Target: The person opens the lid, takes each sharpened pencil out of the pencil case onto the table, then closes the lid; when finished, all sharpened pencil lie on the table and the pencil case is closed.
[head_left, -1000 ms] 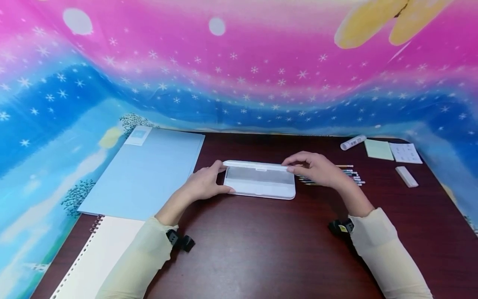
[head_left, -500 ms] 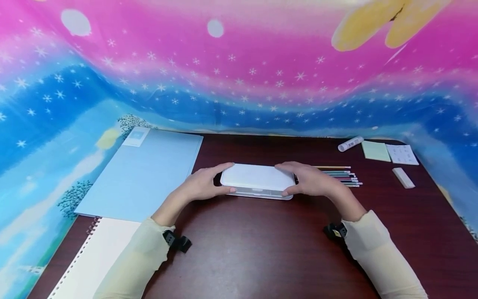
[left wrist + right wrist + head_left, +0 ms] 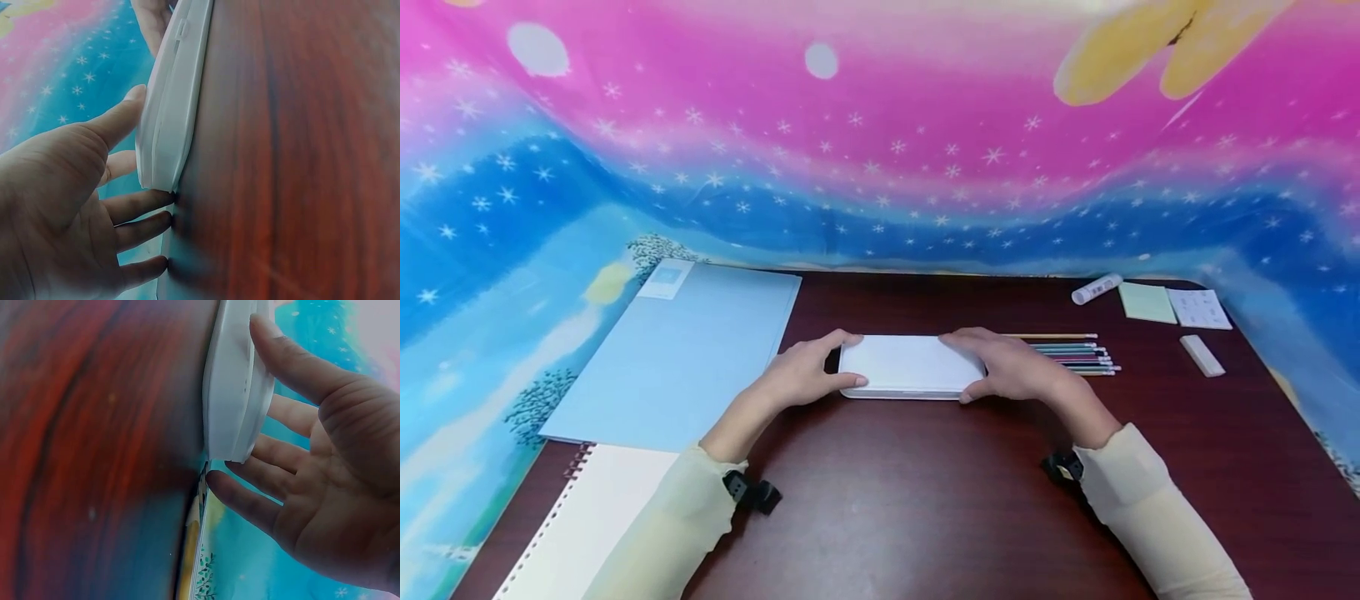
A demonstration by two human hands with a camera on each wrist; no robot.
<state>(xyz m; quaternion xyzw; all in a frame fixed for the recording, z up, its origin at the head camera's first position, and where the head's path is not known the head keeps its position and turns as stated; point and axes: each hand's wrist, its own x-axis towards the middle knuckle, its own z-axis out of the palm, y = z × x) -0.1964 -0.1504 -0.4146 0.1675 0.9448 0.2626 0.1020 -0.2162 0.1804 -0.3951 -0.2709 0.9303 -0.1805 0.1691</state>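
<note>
White plastic case: flat rectangular white plastic pencil case [image 3: 910, 365], lid down, lying on the table centre, long side facing the person
Left fingers: left hand [image 3: 803, 373] at the case's left end; thumb on the near edge, fingers [image 3: 140, 206] fairly straight and spread, wrapped round the end (tips on the wood in the left wrist view)
Right fingers: right hand [image 3: 1011, 367] at the case's right end; thumb [image 3: 294, 359] laid on the lid, other fingers straight and apart, past the end
Grip: both hands press or steady the case, not clenched
Table: dark reddish-brown wooden table [image 3: 925, 500]
Pencils: row of thin coloured pencils [image 3: 1075, 354] just right of the right hand, side by side
Far right corner: white glue stick tube [image 3: 1096, 288], pale green sticky-note pad [image 3: 1146, 302], white printed sheet [image 3: 1199, 307], white eraser block [image 3: 1201, 356] (well apart from the case)
Left side: light blue folder [image 3: 677, 350], white spiral notebook [image 3: 580, 525] nearer the person
Sleeves: cream, both arms
</note>
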